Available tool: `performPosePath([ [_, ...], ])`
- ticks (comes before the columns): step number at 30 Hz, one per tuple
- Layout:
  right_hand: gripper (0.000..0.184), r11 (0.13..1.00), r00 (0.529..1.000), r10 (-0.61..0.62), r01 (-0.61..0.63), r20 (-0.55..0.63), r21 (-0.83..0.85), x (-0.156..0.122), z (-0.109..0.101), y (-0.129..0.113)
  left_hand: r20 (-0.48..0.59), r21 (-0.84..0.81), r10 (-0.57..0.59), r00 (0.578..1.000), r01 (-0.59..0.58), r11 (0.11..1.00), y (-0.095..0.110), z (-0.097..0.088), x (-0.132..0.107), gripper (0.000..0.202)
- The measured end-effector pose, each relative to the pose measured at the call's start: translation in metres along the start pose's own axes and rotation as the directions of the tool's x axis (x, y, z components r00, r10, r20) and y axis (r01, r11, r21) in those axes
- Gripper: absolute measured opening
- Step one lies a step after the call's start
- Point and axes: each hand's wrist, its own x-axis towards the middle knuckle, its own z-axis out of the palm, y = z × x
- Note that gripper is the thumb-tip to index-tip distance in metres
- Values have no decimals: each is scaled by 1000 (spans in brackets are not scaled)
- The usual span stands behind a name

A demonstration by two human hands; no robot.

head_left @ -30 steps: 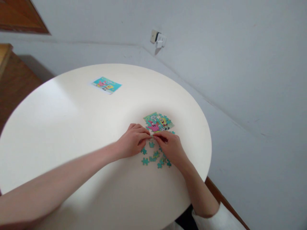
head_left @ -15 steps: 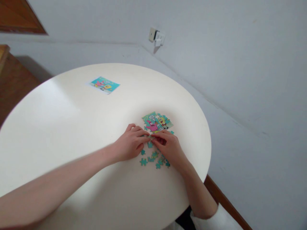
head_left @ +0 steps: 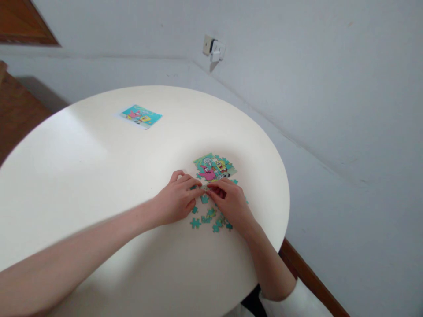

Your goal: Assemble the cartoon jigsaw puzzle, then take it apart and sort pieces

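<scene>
White rounded table (head_left: 132, 154). Left hand (head_left: 176, 198), fingers loosely curled; right hand (head_left: 229, 201), thumb and forefinger nearly closed; both barely shifted. Jigsaw (head_left: 214, 168), part-joined, just beyond hands, no visible gain: pink and yellow figures, ragged edge. Loose pieces (head_left: 195, 223), teal, nearer. Pale piece (head_left: 205, 188) between fingertips; grip uncertain.

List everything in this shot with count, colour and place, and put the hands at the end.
Table: one, white, centre
Part-joined puzzle: one, multicoloured, beyond the hands
Loose puzzle pieces: several, partly hidden, mostly teal, around the hands
Picture sheet: one, multicoloured, table's far side
Wall plates: two, beige and white, on wall
Plug: one, white, in white plate
Wall: at least one, pale grey, behind
Wooden panel: one, brown, upper left
White sleeve: one, lower right
Left hand: one, bare, over pieces
Right hand: one, bare, beside it
</scene>
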Motion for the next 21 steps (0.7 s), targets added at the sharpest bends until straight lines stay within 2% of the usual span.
performPosePath([
  [14, 16, 999, 999, 31, -31, 16, -8, -1, -2, -1, 77, 39, -1, 997, -2, 999, 7, -4, -3, 39],
  [21, 21, 1000, 1000, 10, -9, 30, -25, -1, -4, 0, 127, 52, -25, 992, 19, 998, 14, -8, -4, 38],
])
